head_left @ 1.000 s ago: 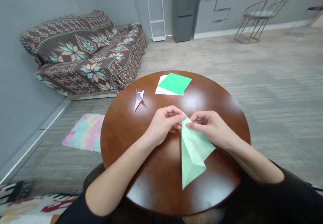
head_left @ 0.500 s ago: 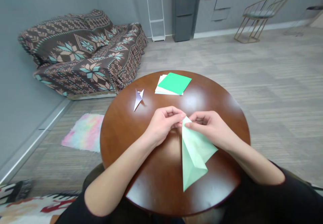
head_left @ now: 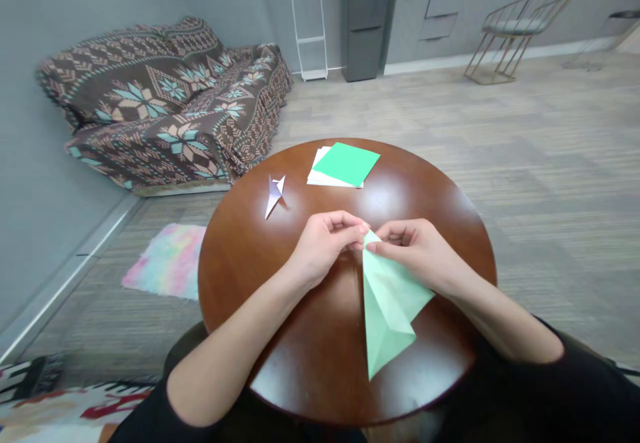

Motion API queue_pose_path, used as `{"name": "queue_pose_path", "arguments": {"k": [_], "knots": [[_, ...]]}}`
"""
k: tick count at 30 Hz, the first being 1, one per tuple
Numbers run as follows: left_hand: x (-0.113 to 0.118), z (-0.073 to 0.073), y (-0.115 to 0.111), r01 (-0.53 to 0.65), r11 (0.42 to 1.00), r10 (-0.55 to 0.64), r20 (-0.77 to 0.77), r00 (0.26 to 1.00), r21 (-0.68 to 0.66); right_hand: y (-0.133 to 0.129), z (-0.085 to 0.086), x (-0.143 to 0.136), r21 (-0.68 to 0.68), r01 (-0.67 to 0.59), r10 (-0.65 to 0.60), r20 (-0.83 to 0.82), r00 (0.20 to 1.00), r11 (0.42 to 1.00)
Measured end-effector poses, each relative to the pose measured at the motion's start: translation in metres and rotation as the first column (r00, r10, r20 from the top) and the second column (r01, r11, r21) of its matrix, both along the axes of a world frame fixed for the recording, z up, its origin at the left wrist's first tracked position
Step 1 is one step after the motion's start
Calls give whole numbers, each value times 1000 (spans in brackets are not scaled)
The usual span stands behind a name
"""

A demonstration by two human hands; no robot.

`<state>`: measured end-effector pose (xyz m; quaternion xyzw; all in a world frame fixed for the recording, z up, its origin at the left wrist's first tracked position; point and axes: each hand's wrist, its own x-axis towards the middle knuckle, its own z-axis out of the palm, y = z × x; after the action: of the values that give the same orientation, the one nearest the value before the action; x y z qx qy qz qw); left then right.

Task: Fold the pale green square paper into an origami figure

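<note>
A pale green sheet of folded paper (head_left: 387, 303) hangs between my hands over the near half of the table, its creased flaps fanning down toward me. My left hand (head_left: 333, 240) pinches the top corner of the paper between thumb and fingers. Close beside it, my right hand (head_left: 417, 250) grips the upper right edge, thumb on top and the other fingers partly hidden behind the sheet. Farther off on the left lies a small folded purple-and-white paper piece (head_left: 275, 195), touched by neither hand.
The round brown wooden table (head_left: 240, 256) carries a bright green sheet (head_left: 347, 163) on a stack of white sheets (head_left: 325, 178) at its far side. Beyond are a covered sofa (head_left: 175, 110), a wire-backed chair (head_left: 515, 28) and a pastel rug (head_left: 167, 260) on the floor.
The lower points of the pale green paper have swung slightly to the right. Both hands keep their pinch at nearly the same spot.
</note>
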<state>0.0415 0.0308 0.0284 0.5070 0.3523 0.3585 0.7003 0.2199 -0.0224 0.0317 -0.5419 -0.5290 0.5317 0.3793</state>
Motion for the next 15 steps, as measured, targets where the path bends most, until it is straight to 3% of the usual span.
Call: {"name": "queue_pose_path", "arguments": {"k": [5, 11, 15], "knots": [[1, 0, 0, -51, 998, 51, 9, 999, 32, 1, -1, -1, -55, 3, -4, -21, 1000, 998], [-2, 0, 1, 97, 994, -88, -164, 983, 51, 3, -4, 5, -47, -1, 0, -11, 1000, 999], [-3, 0, 4, 73, 995, -63, -140, 988, 71, 1, -1, 8, -114, -54, 58, 30, 998, 992]]}}
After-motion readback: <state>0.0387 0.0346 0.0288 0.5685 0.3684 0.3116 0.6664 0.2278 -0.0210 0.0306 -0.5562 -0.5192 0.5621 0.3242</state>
